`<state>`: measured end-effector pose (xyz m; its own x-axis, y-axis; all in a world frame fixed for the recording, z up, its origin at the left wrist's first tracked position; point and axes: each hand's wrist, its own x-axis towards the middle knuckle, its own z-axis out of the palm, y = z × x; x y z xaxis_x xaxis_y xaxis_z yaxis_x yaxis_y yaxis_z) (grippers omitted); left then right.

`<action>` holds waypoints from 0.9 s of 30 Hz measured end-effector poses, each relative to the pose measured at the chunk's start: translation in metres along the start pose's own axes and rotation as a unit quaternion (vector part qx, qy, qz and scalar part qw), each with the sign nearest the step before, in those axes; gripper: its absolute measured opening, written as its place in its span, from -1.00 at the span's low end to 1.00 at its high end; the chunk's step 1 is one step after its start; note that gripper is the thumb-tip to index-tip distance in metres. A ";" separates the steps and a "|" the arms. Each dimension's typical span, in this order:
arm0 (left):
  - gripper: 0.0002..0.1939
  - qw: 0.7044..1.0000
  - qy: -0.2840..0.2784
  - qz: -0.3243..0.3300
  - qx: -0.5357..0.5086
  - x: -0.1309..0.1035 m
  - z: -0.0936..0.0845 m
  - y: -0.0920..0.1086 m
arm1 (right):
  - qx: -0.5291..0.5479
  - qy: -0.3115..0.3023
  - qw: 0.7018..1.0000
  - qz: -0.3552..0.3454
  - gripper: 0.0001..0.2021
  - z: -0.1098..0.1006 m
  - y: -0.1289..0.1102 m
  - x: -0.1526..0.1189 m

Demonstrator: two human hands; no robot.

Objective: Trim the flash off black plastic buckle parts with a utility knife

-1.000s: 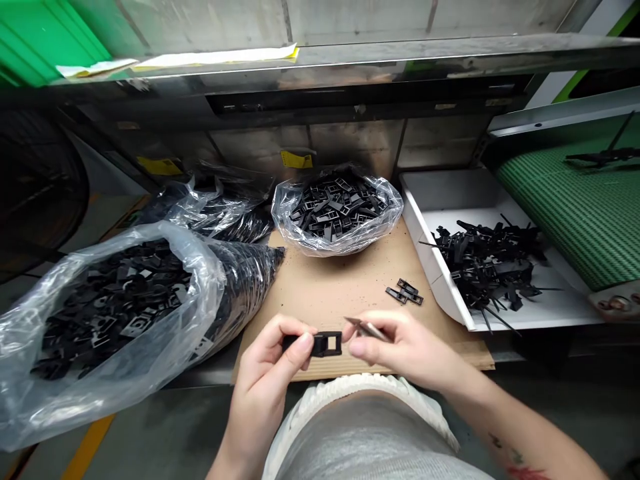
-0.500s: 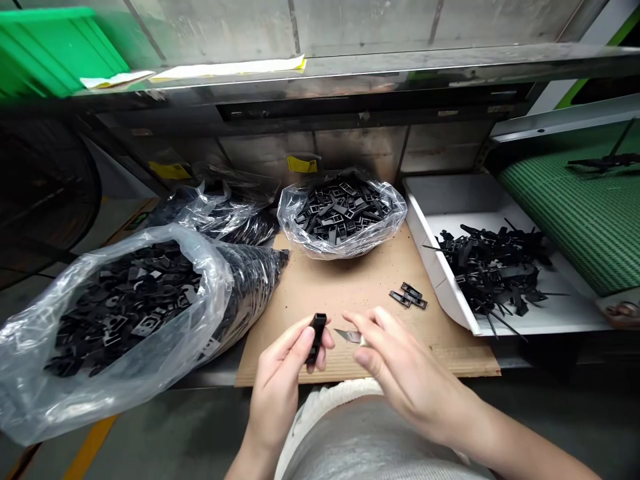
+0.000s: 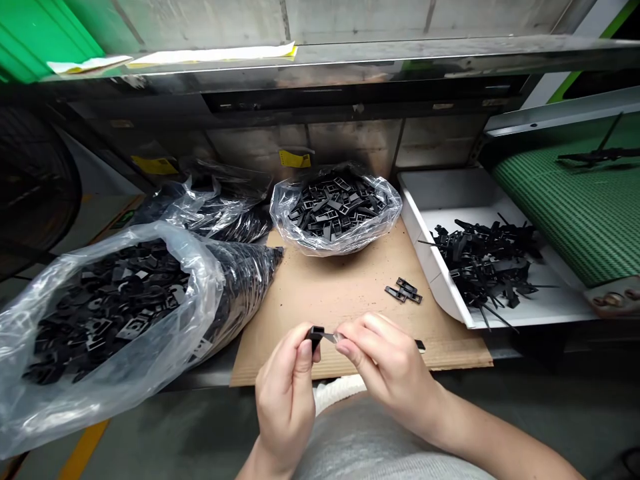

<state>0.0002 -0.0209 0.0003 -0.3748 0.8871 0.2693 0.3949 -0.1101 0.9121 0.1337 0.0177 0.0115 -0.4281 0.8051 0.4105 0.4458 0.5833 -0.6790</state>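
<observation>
My left hand [image 3: 286, 387] is closed around a small black plastic part [image 3: 315, 335], its open end facing up. Between the fingers of my right hand [image 3: 385, 360] is a craft knife [image 3: 330, 337]; its blade points left and meets the part's upper edge. The dark end of its handle shows beyond my right hand. Several similar black pieces [image 3: 404, 291] lie together on the cardboard sheet [image 3: 320, 287], beyond my right hand. Farther back, an open clear bag [image 3: 335, 250] is heaped with black parts.
A large clear bag [image 3: 200, 320] of black parts lies open at the left. On the right, a white tray [image 3: 440, 287] holds black runner scraps beside a green conveyor belt [image 3: 560, 207]. A metal shelf [image 3: 350, 63] crosses the back, with a green bin [image 3: 45, 40] on it.
My hands have come together, bringing the blade from just right of the part to its upper edge. The part has tipped in my left hand. The view has shifted slightly.
</observation>
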 end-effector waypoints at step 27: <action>-0.80 0.997 -0.046 0.066 -0.014 0.003 -0.002 0.002 | -0.032 -0.006 0.999 0.013 -0.69 0.000 0.008 0.007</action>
<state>-0.0021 -0.0199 0.0035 -0.2419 0.9012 0.3596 0.4114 -0.2404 0.8792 0.1347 0.0277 0.0089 -0.4253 0.8189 0.3853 0.5065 0.5682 -0.6486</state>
